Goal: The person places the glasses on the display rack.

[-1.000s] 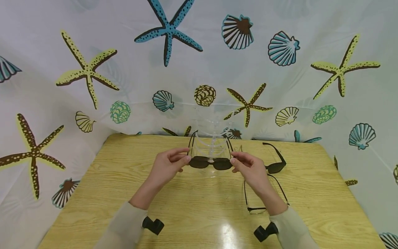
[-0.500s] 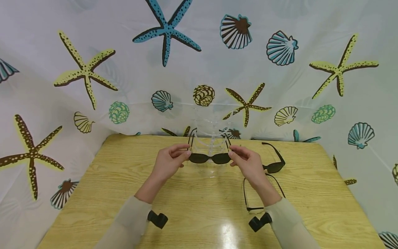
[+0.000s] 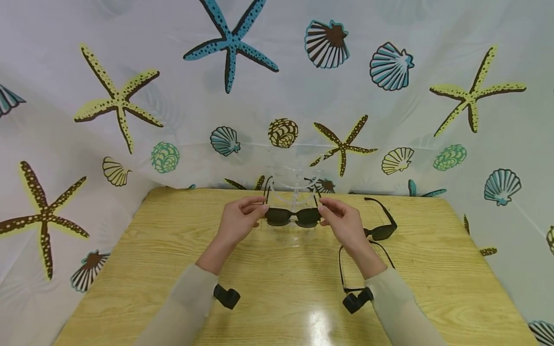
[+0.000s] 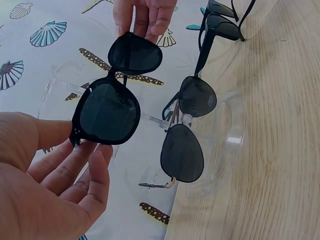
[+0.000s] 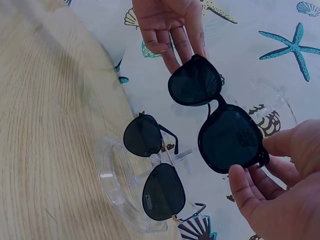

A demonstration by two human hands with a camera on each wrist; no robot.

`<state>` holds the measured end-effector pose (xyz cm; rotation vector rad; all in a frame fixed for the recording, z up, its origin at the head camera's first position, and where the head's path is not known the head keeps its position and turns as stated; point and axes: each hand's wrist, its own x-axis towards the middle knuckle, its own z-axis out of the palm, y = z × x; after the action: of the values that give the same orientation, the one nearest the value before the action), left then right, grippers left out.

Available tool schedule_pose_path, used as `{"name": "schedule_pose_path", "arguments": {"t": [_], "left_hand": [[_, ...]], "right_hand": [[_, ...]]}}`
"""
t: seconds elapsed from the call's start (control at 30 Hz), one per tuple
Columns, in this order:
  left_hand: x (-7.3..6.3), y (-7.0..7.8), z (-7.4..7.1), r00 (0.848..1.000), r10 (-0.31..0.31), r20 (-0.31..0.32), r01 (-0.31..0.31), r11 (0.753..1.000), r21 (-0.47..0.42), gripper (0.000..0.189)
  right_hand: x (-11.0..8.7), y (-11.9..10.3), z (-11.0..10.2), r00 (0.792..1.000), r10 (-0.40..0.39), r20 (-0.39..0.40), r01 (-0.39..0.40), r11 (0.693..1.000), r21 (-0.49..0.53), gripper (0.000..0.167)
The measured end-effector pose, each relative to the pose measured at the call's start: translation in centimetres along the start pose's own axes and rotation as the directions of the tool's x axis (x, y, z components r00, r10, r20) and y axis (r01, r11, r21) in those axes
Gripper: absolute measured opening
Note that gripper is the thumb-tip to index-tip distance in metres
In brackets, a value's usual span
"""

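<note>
Black-framed sunglasses (image 4: pixel 110 114) with dark lenses hang level between both hands, front facing the person. My left hand (image 3: pixel 237 220) pinches their left hinge corner between thumb and fingers. At the opposite corner my right hand (image 3: pixel 345 222) does the same. Beyond them stands a clear display stand (image 5: pixel 106 175) with curved arms, hard to make out in the head view. A second pair, thin metal-framed sunglasses (image 4: pixel 182 152), rests low on the stand, below the black pair. The black pair appears apart from the stand's upper arms, though exact contact cannot be told.
Another black pair of sunglasses (image 3: pixel 382 232) lies on the wooden table (image 3: pixel 268 298) right of the stand. Nearer, thin-framed eyeglasses (image 3: pixel 342 269) lie partly under the right forearm. A shell-printed cloth (image 3: pixel 259 105) hangs behind the table's far edge.
Both hands have carried the black sunglasses slightly away from the person, and the lenses have tilted. The lower metal-framed pair now shows just beneath them in the head view.
</note>
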<state>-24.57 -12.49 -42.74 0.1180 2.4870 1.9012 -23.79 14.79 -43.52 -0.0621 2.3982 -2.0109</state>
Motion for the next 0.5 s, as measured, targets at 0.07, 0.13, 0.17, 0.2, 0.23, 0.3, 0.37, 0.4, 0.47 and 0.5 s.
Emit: {"name": "schedule_pose_path", "arguments": {"t": [0.07, 0.13, 0.17, 0.2, 0.23, 0.3, 0.37, 0.4, 0.47, 0.5], "left_hand": [[0.2, 0.0, 0.2, 1.0, 0.002, -0.004, -0.002, 1.0, -0.008, 0.037], [0.4, 0.1, 0.3, 1.0, 0.004, -0.008, -0.004, 1.0, -0.014, 0.037], [0.4, 0.1, 0.4, 1.0, 0.006, -0.009, -0.006, 1.0, -0.017, 0.037], [0.5, 0.1, 0.4, 1.0, 0.006, -0.011, -0.007, 1.0, -0.021, 0.037], [0.6, 0.1, 0.5, 1.0, 0.005, -0.012, -0.005, 1.0, -0.025, 0.037], [0.7, 0.1, 0.5, 1.0, 0.002, -0.013, -0.003, 1.0, -0.028, 0.037], [0.8, 0.1, 0.6, 1.0, -0.002, -0.013, 0.001, 0.999, -0.034, 0.037], [0.8, 0.1, 0.6, 1.0, -0.005, -0.013, 0.004, 0.999, -0.037, 0.037], [0.9, 0.1, 0.7, 1.0, -0.01, -0.013, 0.009, 0.999, -0.04, 0.036], [1.0, 0.0, 0.7, 1.0, -0.013, -0.013, 0.012, 0.999, -0.041, 0.036]], "right_hand": [[0.2, 0.1, 0.0, 1.0, 0.001, -0.006, -0.001, 1.0, -0.005, 0.039], [0.4, 0.2, -0.1, 1.0, 0.0, -0.012, 0.0, 1.0, -0.01, 0.039], [0.5, 0.3, -0.1, 1.0, -0.001, -0.015, 0.0, 1.0, -0.014, 0.039], [0.6, 0.4, -0.1, 1.0, -0.001, -0.018, 0.001, 1.0, -0.014, 0.039], [0.7, 0.4, -0.1, 1.0, 0.0, -0.021, 0.0, 1.0, -0.014, 0.038], [0.9, 0.5, 0.0, 1.0, -0.001, -0.027, 0.001, 1.0, -0.008, 0.038], [1.1, 0.6, 0.0, 1.0, -0.003, -0.031, 0.003, 1.0, -0.006, 0.038], [1.2, 0.7, 0.1, 0.999, -0.003, -0.032, 0.003, 1.0, -0.002, 0.038], [1.3, 0.8, 0.1, 0.999, -0.004, -0.036, 0.004, 1.0, 0.002, 0.038], [1.5, 0.9, 0.2, 0.999, -0.005, -0.036, 0.005, 1.0, 0.001, 0.038]]}}
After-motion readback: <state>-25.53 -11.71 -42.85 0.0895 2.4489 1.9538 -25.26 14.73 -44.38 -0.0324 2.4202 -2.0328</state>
